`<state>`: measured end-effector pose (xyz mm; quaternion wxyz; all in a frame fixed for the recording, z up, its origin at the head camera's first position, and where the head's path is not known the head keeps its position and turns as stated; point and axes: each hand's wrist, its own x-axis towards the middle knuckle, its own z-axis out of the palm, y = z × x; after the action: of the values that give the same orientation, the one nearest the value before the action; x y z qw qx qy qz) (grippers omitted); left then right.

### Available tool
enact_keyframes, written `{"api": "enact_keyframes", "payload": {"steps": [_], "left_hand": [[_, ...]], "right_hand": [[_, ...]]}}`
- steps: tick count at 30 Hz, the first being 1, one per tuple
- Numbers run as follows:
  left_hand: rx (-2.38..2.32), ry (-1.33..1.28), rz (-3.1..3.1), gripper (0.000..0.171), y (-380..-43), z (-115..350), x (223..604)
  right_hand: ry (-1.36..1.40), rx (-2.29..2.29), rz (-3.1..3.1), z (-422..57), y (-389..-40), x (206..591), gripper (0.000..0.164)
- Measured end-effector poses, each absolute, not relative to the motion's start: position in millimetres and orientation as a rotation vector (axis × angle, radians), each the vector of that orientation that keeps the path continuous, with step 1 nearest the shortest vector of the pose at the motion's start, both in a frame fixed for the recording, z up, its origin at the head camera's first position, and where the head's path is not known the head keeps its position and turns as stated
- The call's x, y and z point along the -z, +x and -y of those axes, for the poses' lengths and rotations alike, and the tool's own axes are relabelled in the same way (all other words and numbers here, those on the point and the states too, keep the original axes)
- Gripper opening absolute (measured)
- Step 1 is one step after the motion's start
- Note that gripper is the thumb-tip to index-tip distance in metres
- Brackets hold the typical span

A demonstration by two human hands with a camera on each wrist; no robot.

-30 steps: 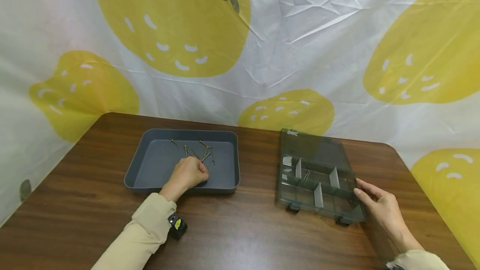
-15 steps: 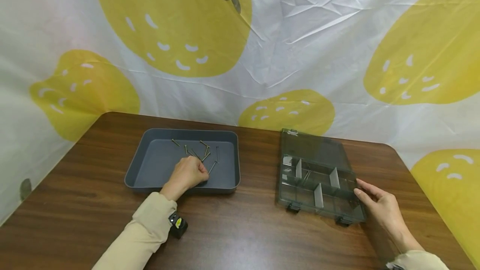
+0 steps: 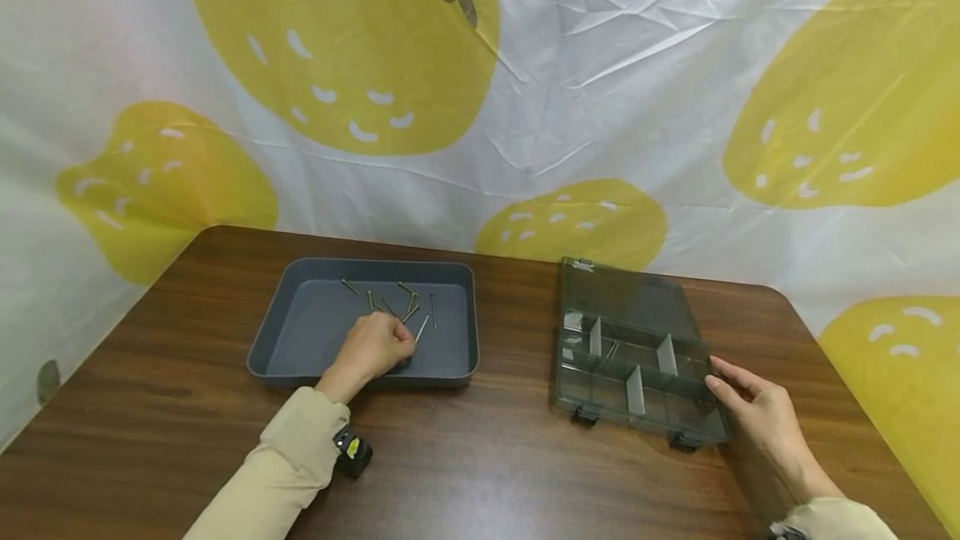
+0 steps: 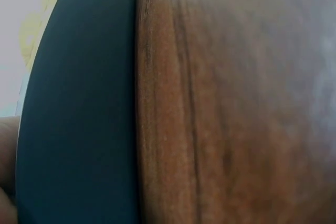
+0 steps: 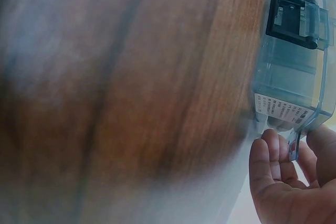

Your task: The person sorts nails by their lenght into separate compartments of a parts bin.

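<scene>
My left hand (image 3: 375, 344) is inside a dark grey tray (image 3: 281, 340). Its thumb and index finger pinch a thin silver nail (image 3: 423, 327) near the lower end, its shaft slanting up to the right. Several other nails and brass-coloured screws (image 3: 411, 312) lie scattered beyond the fingers. On the right, a smoky clear compartment box (image 3: 660, 398) shows white dividers, with a few thin nails (image 3: 612, 351) in one section. My right hand (image 3: 765, 415) grips the box's right end, thumb on one side and fingers curled on the other. The left wrist view is mostly tray wall (image 4: 79, 103).
The brown wooden table (image 3: 480, 473) extends between tray and box and toward me. A smoky lid panel (image 3: 637, 298) stretches behind the compartments, and black latches (image 3: 585, 414) line the box's front. Behind the table hangs a white cloth (image 3: 420, 198) printed with lemons.
A second nail near the fingers has settled flat at the tray's right side. The nail at the left fingertips has shifted slightly and steepened. The right hand and box stay put.
</scene>
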<state>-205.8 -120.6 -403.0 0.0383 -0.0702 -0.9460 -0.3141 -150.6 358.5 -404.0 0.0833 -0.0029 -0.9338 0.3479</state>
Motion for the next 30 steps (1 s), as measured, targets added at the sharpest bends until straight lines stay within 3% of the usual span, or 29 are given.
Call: {"api": "enact_keyframes", "payload": {"steps": [15,30], "left_hand": [[1.319,-0.159,2.808,0.009,-208,106,391],[1.641,-0.357,2.657,0.007,-207,35,371]], "right_hand": [[-0.025,-1.079,2.779,-357,-147,404,0.049],[-0.02,-1.128,2.786,-358,-147,403,0.051]]}}
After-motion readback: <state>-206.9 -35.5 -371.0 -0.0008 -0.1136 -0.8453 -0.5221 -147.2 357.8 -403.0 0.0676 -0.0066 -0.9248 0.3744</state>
